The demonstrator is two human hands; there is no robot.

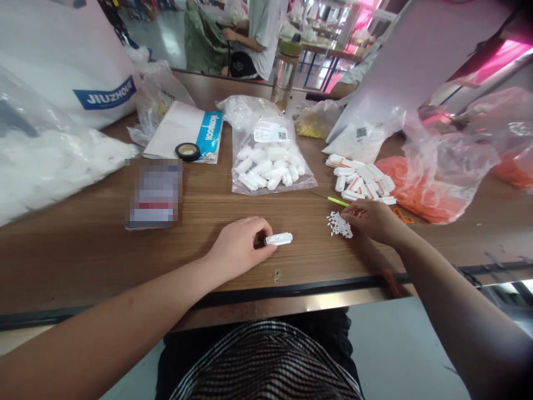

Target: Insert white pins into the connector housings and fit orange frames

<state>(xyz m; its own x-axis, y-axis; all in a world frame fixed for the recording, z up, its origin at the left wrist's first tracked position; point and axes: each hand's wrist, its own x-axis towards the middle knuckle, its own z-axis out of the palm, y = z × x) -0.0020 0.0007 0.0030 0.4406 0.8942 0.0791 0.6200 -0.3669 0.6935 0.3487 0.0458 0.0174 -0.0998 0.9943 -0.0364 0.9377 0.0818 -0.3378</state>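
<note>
My left hand (239,244) rests on the brown wooden table (83,250) and pinches one end of a small white plastic connector (280,239) lying flat. My right hand (372,218) is to the right, fingertips touching a little heap of tiny white pieces (339,224). A thin green stick (333,200) lies just behind that heap. Behind my right hand sits a loose pile of white and orange connectors (361,179).
A clear bag of white connectors (268,164) lies mid-table. Orange parts in plastic bags (420,189) fill the right. Black tape roll (187,151) sits on a booklet; a blurred card (155,193), big white bags (50,161) at left. A person (258,33) sits beyond.
</note>
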